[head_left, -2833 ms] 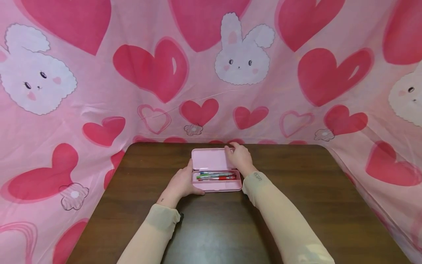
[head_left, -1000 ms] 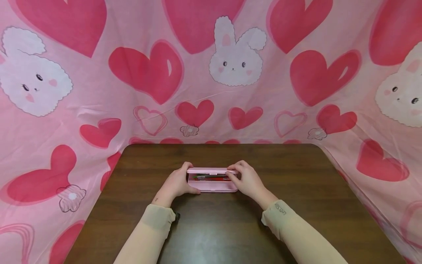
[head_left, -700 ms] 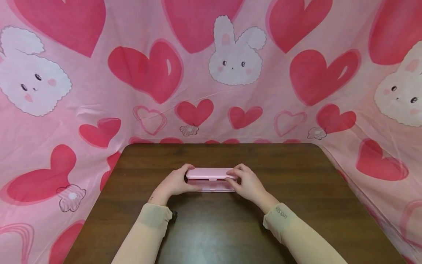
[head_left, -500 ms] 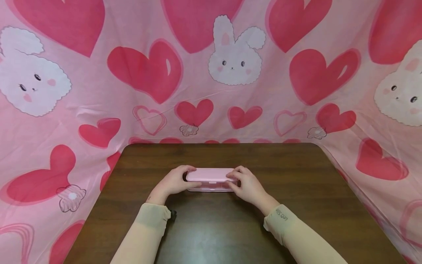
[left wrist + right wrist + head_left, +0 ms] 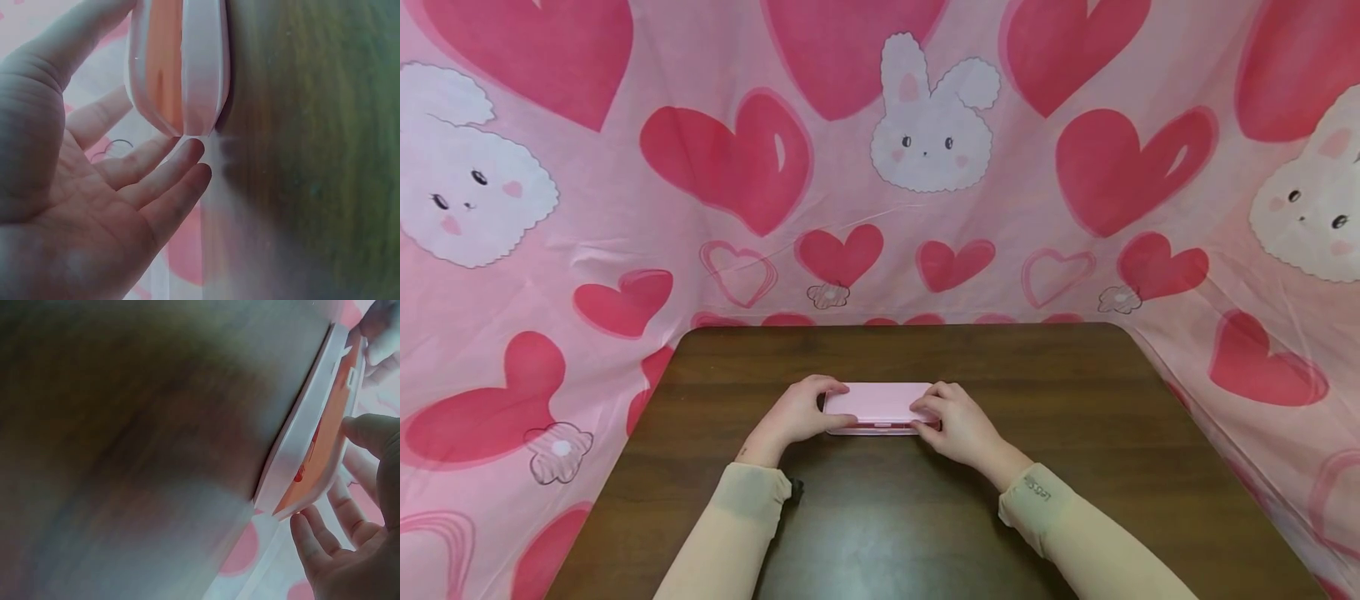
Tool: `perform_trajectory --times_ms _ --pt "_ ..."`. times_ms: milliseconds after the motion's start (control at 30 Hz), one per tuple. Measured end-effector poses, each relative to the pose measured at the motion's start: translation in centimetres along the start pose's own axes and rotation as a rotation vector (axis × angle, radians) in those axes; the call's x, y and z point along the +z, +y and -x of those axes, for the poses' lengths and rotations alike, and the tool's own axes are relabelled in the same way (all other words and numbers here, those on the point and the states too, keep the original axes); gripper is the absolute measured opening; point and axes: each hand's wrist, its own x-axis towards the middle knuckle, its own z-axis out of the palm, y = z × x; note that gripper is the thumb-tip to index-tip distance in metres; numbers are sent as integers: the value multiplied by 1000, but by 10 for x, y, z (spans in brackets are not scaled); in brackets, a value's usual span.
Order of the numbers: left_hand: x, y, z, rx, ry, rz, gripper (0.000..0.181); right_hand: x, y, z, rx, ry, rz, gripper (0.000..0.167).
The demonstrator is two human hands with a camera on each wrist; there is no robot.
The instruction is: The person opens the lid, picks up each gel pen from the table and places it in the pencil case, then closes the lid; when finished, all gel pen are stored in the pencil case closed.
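A pink pencil case (image 5: 880,402) lies on the table with its lid lowered, leaving a narrow gap along the front. The left hand (image 5: 796,414) grips its left end, thumb along the lid's front edge and index finger at the back corner. At the other end the right hand (image 5: 961,423) holds the lid, thumb at the front edge and fingers on top. In the left wrist view, the other fingers of the left hand (image 5: 94,206) spread below the end of the case. A red pen tip (image 5: 299,475) shows through the gap in the right wrist view; the other pens are hidden.
The dark wooden table (image 5: 880,517) extends around the case on all sides. Behind and beside it hangs a pink cloth (image 5: 850,200) printed with hearts and rabbits. A small black item (image 5: 796,490) sits at the left cuff.
The lid has swung from fully raised down towards the base, hiding the pens in the head view. The right hand came forward with it; the left thumb shifted from the base up onto the lid.
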Motion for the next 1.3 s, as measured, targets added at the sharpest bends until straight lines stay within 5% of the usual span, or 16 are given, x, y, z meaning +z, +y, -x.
perform_trajectory --times_ms 700,1300 --pt "8 7 0 -70 -4 -28 57 3 -4 -4 82 -87 -5 30" --pt "5 0 6 -45 3 -58 59 9 -11 -9 97 -88 -19 29"
